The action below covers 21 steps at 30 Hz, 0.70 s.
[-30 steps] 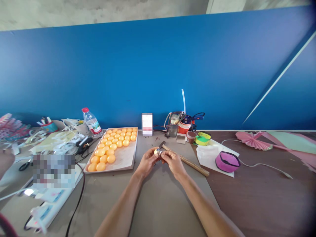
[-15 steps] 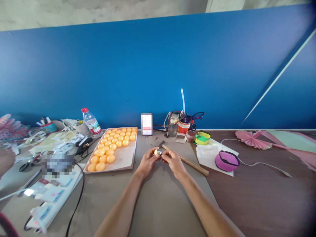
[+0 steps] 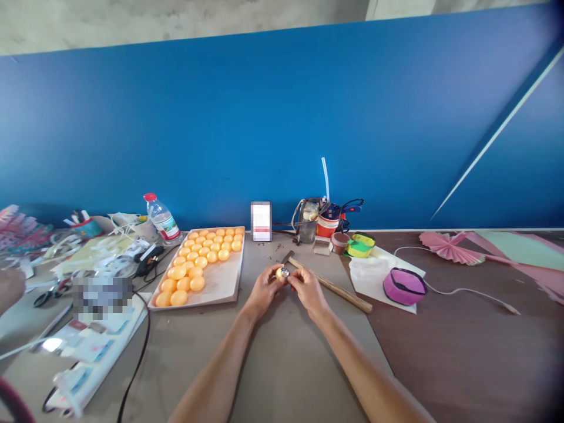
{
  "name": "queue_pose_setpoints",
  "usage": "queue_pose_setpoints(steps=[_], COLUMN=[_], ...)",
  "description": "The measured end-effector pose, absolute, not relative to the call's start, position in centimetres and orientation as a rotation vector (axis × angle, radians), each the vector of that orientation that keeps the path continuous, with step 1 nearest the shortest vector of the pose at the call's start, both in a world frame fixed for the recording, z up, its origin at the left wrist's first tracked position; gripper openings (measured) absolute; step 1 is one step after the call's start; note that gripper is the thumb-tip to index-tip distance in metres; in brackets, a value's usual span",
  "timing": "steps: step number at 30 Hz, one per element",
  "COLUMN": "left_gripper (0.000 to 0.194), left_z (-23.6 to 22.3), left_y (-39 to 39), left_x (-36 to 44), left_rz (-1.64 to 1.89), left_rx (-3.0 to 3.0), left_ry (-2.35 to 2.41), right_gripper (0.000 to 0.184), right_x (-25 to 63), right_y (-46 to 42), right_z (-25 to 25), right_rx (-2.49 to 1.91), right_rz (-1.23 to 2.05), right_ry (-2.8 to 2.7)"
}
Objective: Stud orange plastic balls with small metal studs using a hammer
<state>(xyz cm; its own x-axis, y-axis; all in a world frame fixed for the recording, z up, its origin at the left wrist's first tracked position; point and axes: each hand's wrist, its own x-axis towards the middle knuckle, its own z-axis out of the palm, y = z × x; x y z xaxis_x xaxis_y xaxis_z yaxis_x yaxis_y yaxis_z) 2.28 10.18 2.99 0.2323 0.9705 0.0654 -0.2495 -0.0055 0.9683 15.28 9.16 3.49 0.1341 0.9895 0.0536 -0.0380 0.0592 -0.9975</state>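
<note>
My left hand [image 3: 265, 289] and my right hand [image 3: 308, 288] meet over the grey mat. Between their fingertips is a small round ball [image 3: 282, 273], pale yellow on its left and covered with shiny silvery bits on its right. The left fingers are closed around its left side, while the right thumb and fingers pinch at the silvery side. Just behind the right hand lies a hammer [image 3: 341, 286], its wooden handle slanting toward the right. To the left stands a shallow white tray [image 3: 222, 285] with several orange balls [image 3: 197, 284] in it.
At the back are a phone [image 3: 261, 222] with a blurred screen, a red cup [image 3: 326, 227] of tools and a yellow-green container [image 3: 361, 245]. A purple band [image 3: 404, 286] rests on white paper. Left lie a bottle [image 3: 162, 220], a power strip [image 3: 92, 358], cables and another person's hand [image 3: 11, 288].
Both hands stay almost in place, still holding the ball, with small finger shifts. At the far left, the other person's hand has moved slightly. The view has shifted a little.
</note>
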Motion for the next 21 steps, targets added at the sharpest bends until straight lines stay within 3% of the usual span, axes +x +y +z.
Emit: queue_pose_setpoints(steps=[6, 14, 21], left_gripper=[0.033, 0.039, 0.037], left_z=[4.1, 4.8, 5.2], left_y=[9.9, 9.7, 9.8], left_x=[2.2, 1.9, 1.8], left_rz=[1.144, 1.155, 1.182], left_rx=[0.926, 0.760, 0.707], left_ry=[0.558, 0.466, 0.430], right_gripper=[0.023, 0.023, 0.021], right_x=[15.9, 17.8, 17.9], right_y=[9.4, 10.0, 10.1], right_z=[3.8, 3.1, 1.8], right_rx=[-0.971, -1.336, -1.393], right_rz=[1.173, 0.621, 0.485], right_ry=[-0.975, -1.178, -1.375])
